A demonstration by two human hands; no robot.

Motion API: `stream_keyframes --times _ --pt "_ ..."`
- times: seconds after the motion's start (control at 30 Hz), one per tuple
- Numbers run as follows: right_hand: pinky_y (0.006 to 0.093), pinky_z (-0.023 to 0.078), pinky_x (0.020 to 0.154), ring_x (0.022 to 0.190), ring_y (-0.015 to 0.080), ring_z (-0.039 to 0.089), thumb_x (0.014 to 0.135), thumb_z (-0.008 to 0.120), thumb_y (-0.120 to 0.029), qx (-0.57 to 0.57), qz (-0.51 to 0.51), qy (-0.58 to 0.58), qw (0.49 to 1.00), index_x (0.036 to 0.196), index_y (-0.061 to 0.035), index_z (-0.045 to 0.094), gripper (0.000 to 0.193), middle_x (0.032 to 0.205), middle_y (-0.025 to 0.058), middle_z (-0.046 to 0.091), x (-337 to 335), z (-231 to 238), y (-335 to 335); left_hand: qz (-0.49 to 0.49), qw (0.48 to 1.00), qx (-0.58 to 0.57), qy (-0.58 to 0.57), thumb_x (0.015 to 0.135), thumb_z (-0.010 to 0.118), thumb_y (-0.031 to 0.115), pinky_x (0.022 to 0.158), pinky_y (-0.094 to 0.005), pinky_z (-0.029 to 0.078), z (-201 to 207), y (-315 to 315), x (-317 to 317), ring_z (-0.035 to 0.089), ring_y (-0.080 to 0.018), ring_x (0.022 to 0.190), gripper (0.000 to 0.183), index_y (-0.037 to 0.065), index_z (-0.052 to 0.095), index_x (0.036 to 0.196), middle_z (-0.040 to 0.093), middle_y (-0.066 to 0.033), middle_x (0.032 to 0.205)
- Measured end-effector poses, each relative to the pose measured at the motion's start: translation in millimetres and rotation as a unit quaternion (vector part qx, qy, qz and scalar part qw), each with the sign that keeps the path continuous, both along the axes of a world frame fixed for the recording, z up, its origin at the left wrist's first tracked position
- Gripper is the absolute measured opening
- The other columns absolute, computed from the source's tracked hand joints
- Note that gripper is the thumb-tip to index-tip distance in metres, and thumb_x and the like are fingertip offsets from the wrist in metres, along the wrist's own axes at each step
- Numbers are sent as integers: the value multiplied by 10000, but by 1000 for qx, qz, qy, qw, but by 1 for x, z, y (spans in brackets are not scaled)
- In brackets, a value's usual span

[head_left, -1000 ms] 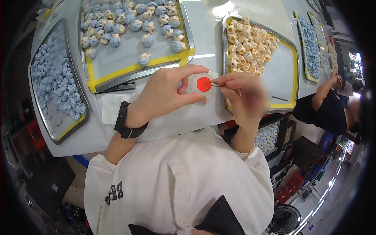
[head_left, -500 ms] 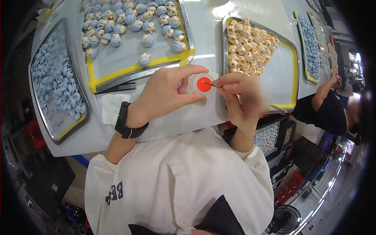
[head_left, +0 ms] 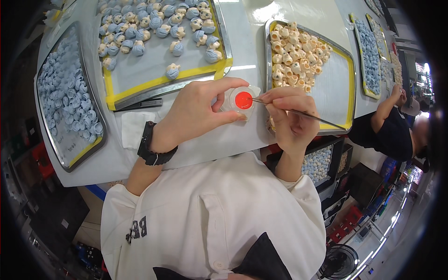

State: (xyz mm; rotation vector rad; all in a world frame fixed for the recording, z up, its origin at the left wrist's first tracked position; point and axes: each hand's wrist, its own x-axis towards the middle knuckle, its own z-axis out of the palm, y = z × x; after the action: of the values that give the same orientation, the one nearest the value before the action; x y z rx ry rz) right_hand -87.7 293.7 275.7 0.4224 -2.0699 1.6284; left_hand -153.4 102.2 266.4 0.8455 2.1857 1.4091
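Note:
My left hand [head_left: 198, 109] is curled round a small clear cup [head_left: 232, 99] with its thumb and forefinger. Bright red liquid [head_left: 243, 100] fills the cup's round middle. A bit of pale blue shows behind the fingers, too hidden to name. My right hand [head_left: 295, 114] pinches a thin metallic rod [head_left: 305, 114] like a pen. Its tip reaches the right edge of the red, and its long end slants down to the right. Whether the tip has bristles is too small to tell.
Beyond my left hand, a yellow-edged tray [head_left: 140, 88] holds blue-haired doll heads [head_left: 172, 71]. Pale face parts [head_left: 296, 56] lie in the tray [head_left: 343, 79] at right, blue hair parts [head_left: 70, 88] at far left. A white cloth [head_left: 133, 128] lies by my left wrist. Another person [head_left: 392, 121] works at right.
My right hand has turned, so the rod's long end now shows slanting to the right. The rod's tip has shifted slightly at the red liquid. My left hand and the cup stay in place.

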Motion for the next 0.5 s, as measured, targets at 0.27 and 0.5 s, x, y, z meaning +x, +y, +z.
stream_keyframes --times 0.27,0.5 --pt "254 507 633 770 192 632 727 661 152 0 6 -39 999 891 15 592 225 872 147 651 0 4 -3 -3 1000 0 2 670 799 161 495 -235 320 -1 0 0 373 -83 509 551 121 618 1189 383 16 551" --pt "268 506 617 721 216 634 707 645 176 20 17 -44 999 874 12 593 239 847 142 643 1 5 -5 -2 1000 -6 4 661 800 154 494 -236 320 0 0 -1 370 -85 511 553 125 621 1183 378 16 554"
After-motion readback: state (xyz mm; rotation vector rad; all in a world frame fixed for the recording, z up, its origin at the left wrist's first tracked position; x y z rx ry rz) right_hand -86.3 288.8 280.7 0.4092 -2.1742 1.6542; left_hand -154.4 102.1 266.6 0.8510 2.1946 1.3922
